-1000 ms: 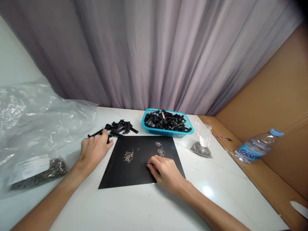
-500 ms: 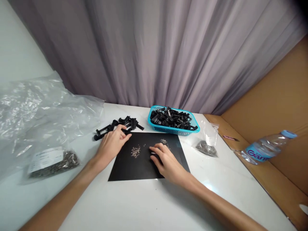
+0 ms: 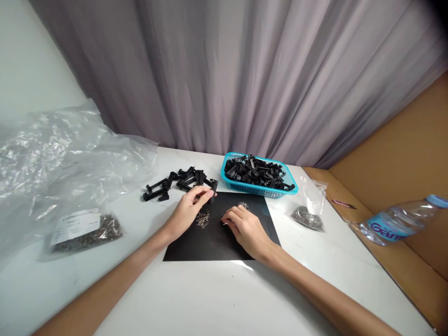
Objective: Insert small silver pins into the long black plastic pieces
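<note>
My left hand [image 3: 189,205] pinches a black plastic part [image 3: 213,185] above the far edge of a black mat [image 3: 217,249]. Over the middle of that mat, the fingers of my right hand [image 3: 244,226] are closed, and a small pale, thin bit shows at the fingertips, too small to name. A pile of tiny metal pieces [image 3: 203,219] lies on the mat between the hands. A second little pile [image 3: 244,205] sits beyond my right hand, partly hidden by it. More black plastic parts [image 3: 156,193] lie loose on the table past my left hand.
A blue basket [image 3: 259,189] full of black parts stands at the back. Bags of small metal pieces lie left [image 3: 112,228] and right [image 3: 308,217]. Large clear plastic sheeting [image 3: 70,158] covers the far left. At right are a water bottle [image 3: 395,224] and a pink-handled cutter [image 3: 343,204].
My left hand has lifted a black plastic part from the loose heap and brought it right, over the mat. My right hand's fingers have drawn closer together. The view has shifted slightly.
</note>
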### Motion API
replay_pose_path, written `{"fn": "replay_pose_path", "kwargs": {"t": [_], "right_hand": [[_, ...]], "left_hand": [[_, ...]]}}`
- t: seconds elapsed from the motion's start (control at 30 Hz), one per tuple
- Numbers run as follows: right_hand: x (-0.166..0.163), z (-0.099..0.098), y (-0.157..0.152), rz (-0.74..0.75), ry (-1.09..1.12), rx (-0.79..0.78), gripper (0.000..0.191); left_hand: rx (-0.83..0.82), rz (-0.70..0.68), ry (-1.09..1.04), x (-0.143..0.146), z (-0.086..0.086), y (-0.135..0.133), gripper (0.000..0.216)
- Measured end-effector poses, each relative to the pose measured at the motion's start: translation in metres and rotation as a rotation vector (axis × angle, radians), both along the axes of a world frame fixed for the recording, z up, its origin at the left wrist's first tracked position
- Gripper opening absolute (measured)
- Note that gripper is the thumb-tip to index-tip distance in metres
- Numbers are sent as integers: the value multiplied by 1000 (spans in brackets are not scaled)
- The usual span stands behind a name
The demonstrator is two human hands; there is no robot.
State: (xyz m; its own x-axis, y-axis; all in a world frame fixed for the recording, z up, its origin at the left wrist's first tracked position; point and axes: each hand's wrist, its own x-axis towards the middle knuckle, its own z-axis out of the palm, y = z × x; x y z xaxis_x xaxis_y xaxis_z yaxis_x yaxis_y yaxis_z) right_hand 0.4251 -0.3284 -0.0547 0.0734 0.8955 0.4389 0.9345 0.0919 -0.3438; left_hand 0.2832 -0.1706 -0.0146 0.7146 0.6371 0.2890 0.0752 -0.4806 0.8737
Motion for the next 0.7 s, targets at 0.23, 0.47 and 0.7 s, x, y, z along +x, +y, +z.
{"fn": "replay_pose_path", "kwargs": {"t": [0.23,0.47,0.7], "right_hand": [[10,0,-28,-50,307,72,19],[11,7,-32,-34,514,45,19],[8,12,-38,-87,597,38,21]], "left_hand": [[-168,-182,-16,1,0,-11,31],[-207,-180,21,4,-12,-16,39],[-295,-305,93,3,-12,-25,52]]}}
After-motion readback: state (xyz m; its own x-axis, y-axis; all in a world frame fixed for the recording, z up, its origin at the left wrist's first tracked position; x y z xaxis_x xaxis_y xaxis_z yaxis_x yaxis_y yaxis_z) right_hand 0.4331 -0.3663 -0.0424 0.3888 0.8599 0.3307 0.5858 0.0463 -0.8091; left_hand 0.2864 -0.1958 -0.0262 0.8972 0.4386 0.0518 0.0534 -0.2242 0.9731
